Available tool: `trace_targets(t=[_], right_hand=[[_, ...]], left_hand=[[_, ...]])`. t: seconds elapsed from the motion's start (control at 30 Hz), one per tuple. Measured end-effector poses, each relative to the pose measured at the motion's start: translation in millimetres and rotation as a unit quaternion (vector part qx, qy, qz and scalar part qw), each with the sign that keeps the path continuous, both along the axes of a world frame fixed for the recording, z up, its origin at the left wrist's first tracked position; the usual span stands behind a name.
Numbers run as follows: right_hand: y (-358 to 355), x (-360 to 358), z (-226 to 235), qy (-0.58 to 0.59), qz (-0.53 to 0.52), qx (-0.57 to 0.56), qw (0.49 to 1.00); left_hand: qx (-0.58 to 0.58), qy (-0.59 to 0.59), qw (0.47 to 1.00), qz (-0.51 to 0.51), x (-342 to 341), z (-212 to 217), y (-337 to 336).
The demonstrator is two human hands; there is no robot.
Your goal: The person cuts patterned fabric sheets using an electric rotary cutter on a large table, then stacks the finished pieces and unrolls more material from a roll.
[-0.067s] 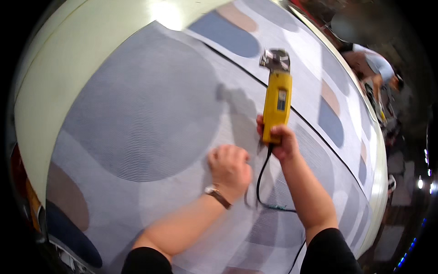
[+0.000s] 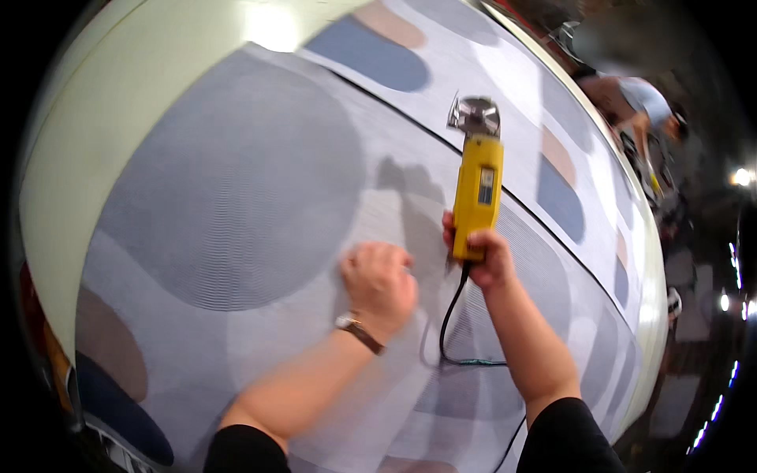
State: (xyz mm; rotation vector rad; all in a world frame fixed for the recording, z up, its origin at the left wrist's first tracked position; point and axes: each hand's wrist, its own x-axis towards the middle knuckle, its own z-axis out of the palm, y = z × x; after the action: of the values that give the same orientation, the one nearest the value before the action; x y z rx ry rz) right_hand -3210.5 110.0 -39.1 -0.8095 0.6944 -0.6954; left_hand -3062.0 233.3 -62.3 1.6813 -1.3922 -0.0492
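Observation:
In my right hand point(image 2: 490, 256) is a yellow electric rotary cutter point(image 2: 478, 185), gripped near its lower end. Its round metal blade head point(image 2: 478, 116) points away from me, raised above the cloth so that a shadow falls to its left. A black power cord point(image 2: 446, 323) runs down from the handle. My left hand point(image 2: 380, 284), with a watch point(image 2: 359, 331) on the wrist, is over the patterned grey cloth point(image 2: 315, 347), its fingers curled under. Whatever they hold, if anything, is hidden. A dark narrow gap point(image 2: 394, 106) crosses between this cloth and another patterned piece beyond it.
The cloth lies on a pale table point(image 2: 71, 173), whose bare surface shows at the left and top. Beyond the table's right edge, another person point(image 2: 643, 102) bends over dark items. Lights glow at the far right.
The whole view has shifted slightly, with the cloth sliding left in it. The cutter has come a little nearer to me, its blade seen more face-on. My left hand stays over the same part of the cloth.

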Motion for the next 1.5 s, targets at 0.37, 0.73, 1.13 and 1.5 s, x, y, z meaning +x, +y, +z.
trace_targets(t=[0.37, 0.73, 1.13, 1.5], right_hand=[[160.5, -223.9, 10.5, 0.096, -0.289, 0.136, 0.943], [412.5, -838.4, 77.1, -0.066, -0.422, 0.111, 0.897], [526.6, -1029.4, 94.7, -0.009, -0.454, 0.075, 0.888], [600.4, -1074.0, 58.2, -0.032, -0.572, 0.168, 0.802]], left_hand=[[0.066, -0.188, 0.979, 0.048, 108.9, -68.4, -134.8], [0.335, -0.363, 0.869, 0.016, -604.4, -39.9, 52.3], [0.543, -0.233, 0.775, -0.223, -987.8, 8.9, 147.5], [0.617, -0.300, 0.709, -0.162, -980.9, 3.0, 140.3]])
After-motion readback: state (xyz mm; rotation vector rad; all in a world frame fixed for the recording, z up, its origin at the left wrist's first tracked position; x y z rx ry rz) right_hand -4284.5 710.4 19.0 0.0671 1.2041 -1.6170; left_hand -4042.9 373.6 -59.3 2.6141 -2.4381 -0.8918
